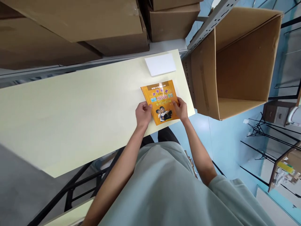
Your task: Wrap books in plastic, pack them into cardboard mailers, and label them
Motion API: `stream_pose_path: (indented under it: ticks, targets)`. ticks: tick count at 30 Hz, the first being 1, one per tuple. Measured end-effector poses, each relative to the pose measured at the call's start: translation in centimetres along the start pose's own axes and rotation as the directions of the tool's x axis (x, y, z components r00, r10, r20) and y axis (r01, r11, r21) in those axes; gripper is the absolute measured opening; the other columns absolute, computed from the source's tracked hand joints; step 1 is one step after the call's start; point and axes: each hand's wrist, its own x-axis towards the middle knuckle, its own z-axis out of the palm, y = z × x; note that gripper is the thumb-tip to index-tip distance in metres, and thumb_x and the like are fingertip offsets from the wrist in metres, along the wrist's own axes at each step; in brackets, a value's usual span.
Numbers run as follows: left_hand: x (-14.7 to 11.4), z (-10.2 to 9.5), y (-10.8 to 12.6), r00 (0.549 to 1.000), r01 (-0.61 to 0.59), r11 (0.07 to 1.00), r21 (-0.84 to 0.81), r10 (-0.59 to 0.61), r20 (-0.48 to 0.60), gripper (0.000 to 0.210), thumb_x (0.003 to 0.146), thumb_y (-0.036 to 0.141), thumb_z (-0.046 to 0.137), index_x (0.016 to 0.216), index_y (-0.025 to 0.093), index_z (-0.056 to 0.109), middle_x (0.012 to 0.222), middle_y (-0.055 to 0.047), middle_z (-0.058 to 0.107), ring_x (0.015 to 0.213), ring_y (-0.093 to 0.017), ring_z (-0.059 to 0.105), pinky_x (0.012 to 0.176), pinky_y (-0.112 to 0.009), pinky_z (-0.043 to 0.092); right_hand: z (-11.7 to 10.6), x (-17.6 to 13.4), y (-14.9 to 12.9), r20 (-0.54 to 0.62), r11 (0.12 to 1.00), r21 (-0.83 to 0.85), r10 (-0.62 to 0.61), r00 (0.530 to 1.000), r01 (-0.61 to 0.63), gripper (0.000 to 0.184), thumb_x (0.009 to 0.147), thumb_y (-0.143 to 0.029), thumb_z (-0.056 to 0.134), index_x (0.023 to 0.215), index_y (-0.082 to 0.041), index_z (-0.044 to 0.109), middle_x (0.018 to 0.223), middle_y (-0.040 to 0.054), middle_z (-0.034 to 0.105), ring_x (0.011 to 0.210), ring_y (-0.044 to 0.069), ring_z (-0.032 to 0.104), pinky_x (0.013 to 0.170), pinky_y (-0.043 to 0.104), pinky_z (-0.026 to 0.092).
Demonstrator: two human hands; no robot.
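An orange book (160,99) with coloured lettering and a picture on its cover lies flat near the right end of a pale yellow table (77,113). My left hand (143,113) grips the book's left edge, with the thumb on the cover. On the other side my right hand (180,108) holds the right edge. Both hands sit at the book's near corners, close to the table's front edge.
A white card or paper (160,64) lies on the table just beyond the book. A large open cardboard box (237,62) stands right of the table. Several closed cardboard boxes (70,25) sit on shelves behind. Black wire racks (265,141) stand on the blue floor.
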Motion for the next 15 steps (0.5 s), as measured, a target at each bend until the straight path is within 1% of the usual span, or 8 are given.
stream_pose_path:
  ticks: [3, 7, 10, 12, 15]
  targets:
    - [0.4, 0.8, -0.3, 0.995, -0.067, 0.993, 0.100, 0.073, -0.060, 0.016, 0.088, 0.032, 0.068, 0.101, 0.023, 0.066, 0.098, -0.003, 0.074, 0.084, -0.019, 0.067, 0.082, -0.034, 0.058, 0.3, 0.7, 0.1, -0.027, 0.999, -0.033, 0.024, 0.999, -0.025, 0.047, 0.099, -0.054, 0.057, 0.126, -0.018, 0.071, 0.117, 0.0098, 0.082, 0.104, 0.026, 0.074, 0.094, 0.039, 0.062]
    - [0.2, 1.3, -0.4, 0.989, -0.112, 0.985, 0.135, 0.124, -0.085, 0.018, 0.091, 0.036, 0.066, 0.104, 0.023, 0.067, 0.094, -0.002, 0.072, 0.079, -0.018, 0.064, 0.078, -0.032, 0.056, 0.3, 0.9, 0.2, -0.043, 0.997, -0.070, 0.036, 0.998, -0.039, 0.047, 0.102, -0.051, 0.056, 0.131, -0.018, 0.072, 0.120, 0.0105, 0.082, 0.102, 0.025, 0.074, 0.093, 0.037, 0.063]
    - [0.2, 1.7, -0.3, 0.982, -0.126, 0.979, 0.161, 0.147, -0.121, 0.016, 0.090, 0.034, 0.066, 0.102, 0.023, 0.067, 0.088, -0.001, 0.071, 0.077, -0.018, 0.064, 0.078, -0.033, 0.056, -0.3, 1.2, 0.0, -0.083, 0.981, -0.190, 0.014, 0.996, -0.030, 0.042, 0.104, -0.045, 0.055, 0.129, -0.018, 0.075, 0.122, 0.0122, 0.079, 0.104, 0.026, 0.074, 0.099, 0.041, 0.062]
    - [0.3, 2.0, -0.3, 0.973, -0.137, 0.974, 0.180, 0.166, -0.159, 0.016, 0.088, 0.032, 0.068, 0.101, 0.024, 0.066, 0.087, -0.001, 0.072, 0.077, -0.019, 0.065, 0.078, -0.033, 0.056, -0.9, 1.5, -0.2, -0.084, 0.958, -0.287, -0.017, 0.996, -0.008, 0.039, 0.105, -0.040, 0.053, 0.128, -0.018, 0.076, 0.125, 0.0138, 0.075, 0.104, 0.026, 0.073, 0.103, 0.042, 0.060]
    - [0.4, 2.1, -0.4, 0.963, -0.127, 0.970, 0.207, 0.171, -0.210, 0.016, 0.084, 0.030, 0.071, 0.097, 0.025, 0.064, 0.086, -0.002, 0.074, 0.076, -0.020, 0.067, 0.077, -0.035, 0.057, -1.8, 2.0, -0.4, -0.124, 0.913, -0.407, -0.036, 0.992, -0.018, 0.037, 0.108, -0.035, 0.048, 0.129, -0.019, 0.074, 0.129, 0.0152, 0.071, 0.107, 0.027, 0.072, 0.102, 0.043, 0.058]
